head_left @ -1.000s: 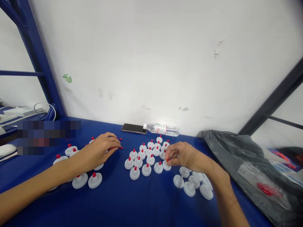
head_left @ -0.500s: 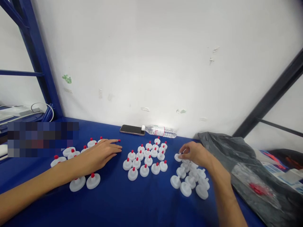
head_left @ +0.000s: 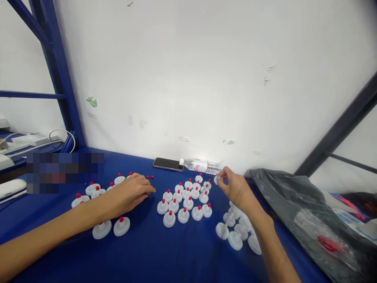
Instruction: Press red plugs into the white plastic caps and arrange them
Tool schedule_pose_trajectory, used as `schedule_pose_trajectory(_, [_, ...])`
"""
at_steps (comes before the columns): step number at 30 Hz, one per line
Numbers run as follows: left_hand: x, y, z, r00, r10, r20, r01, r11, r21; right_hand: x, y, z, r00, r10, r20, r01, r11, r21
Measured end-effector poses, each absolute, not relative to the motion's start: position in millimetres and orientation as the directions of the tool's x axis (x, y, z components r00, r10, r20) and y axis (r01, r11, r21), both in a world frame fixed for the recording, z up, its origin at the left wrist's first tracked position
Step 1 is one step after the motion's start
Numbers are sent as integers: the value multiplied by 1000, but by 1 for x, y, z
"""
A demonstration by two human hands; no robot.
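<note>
Right hand (head_left: 237,192) up by the bottle end, and thumb and fingertips are pinching a white piece (head_left: 216,180) by its narrow part, a grip that likely keeps the broad base clear. Across goes the left hand (head_left: 136,192), fingers bent low over the blue table (head_left: 171,259); a fleck of red shows under them, but whether it is pinched, nobody can tell from here. Loose red tips (head_left: 152,177) lie just beyond those fingers, seemingly kept within easy reach.

Now the layout: red-tipped pieces stand on their bases in a middle group (head_left: 183,215) and a left group (head_left: 121,227), while plain white pieces (head_left: 235,240) crowd near the right forearm, apparently sorted by tip.

Over to the containers! One clear bag (head_left: 326,236) holds red bits (head_left: 330,243), lying on dark grey plastic (head_left: 282,192). That capped bottle (head_left: 203,166) rests sideways beside a phone (head_left: 168,164); any liquid inside is hard to make out.
</note>
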State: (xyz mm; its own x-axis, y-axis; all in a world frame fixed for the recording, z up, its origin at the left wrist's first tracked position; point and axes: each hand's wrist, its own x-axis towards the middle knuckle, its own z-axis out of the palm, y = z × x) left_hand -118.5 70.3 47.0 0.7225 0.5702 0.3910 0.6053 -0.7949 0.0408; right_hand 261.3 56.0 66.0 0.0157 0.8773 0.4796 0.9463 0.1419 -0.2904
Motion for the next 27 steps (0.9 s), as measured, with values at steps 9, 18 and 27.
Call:
schedule_pose_trajectory(9, [-115,66,47,672,598,437,620,-777,111,238,51,73,-69,752,655,921,300,-248])
schedule_pose_trajectory(18, [-108,49,56,703,440,559,477,-874,89,179,34,68,-236,636,735,825,531,-194])
schedule_pose_trajectory(27, [-104,34,54,711,281,645,311,-948,70,129,13,56,-483,530,696,674,733,-91])
